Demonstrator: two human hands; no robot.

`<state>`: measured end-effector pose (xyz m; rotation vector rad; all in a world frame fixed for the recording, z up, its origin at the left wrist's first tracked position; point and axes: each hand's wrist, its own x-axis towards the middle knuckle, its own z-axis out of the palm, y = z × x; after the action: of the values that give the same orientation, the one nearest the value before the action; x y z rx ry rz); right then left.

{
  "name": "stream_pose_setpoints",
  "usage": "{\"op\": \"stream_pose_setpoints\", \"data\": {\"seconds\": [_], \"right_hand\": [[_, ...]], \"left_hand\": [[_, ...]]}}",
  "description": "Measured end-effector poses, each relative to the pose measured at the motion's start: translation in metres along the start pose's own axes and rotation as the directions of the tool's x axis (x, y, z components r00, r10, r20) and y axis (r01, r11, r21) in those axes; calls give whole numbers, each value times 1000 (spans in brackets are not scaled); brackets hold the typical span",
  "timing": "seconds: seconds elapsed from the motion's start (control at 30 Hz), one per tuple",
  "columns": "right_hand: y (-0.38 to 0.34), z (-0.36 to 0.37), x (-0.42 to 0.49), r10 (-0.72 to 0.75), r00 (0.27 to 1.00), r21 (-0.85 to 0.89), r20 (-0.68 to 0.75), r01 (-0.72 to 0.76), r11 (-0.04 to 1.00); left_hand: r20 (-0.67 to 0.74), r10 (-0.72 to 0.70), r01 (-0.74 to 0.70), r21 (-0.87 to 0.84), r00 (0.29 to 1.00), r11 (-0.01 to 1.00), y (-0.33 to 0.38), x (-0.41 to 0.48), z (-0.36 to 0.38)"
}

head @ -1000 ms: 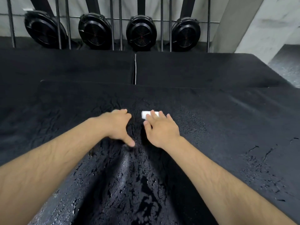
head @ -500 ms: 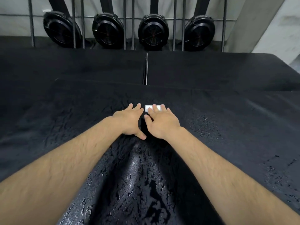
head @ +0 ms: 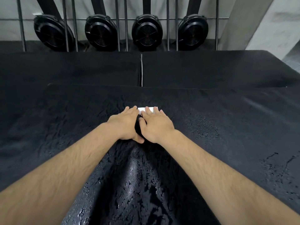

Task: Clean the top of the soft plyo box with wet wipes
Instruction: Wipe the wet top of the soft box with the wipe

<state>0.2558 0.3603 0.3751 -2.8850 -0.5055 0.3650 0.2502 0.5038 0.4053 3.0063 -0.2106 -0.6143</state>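
Soft plyo box (head: 65, 127): black top, cracked, glistening wet down the middle, duller toward both side edges.
Two black boxes (head: 211, 67): side by side beyond its far edge.
Four round black fan housings (head: 146, 32): behind upright metal bars (head: 121, 23).
Left hand (head: 125, 125): flat on the top, fingers straight, just beside the wipe.
Right hand (head: 156, 125): fingers straight, pressing the wipe down.
Wet wipe (head: 146, 109): white, folded, under the right fingertips, mid-width toward the far edge.
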Motion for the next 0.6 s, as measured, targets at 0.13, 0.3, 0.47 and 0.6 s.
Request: {"op": "stream_pose_setpoints", "data": {"seconds": [0.13,0.3,0.47,0.6], "right_hand": [[-6,14,-18,-1,999,-39,-35,0,999],[10,-3,28,46,999,-21,-22,-46,999],[4,9,-4,76,994,-57,-82,-80,995],[23,4,2,91,994,-80,-65,-96,992]], "left_hand": [[-14,9,-9,10,1000,1000,-3,2,3],[17,16,-16,-22,1000,1000,-2,0,3],[61,65,-71,103,996,992,-2,5,-11],[149,67,-95,188,987,978,13,24,-20]]}}
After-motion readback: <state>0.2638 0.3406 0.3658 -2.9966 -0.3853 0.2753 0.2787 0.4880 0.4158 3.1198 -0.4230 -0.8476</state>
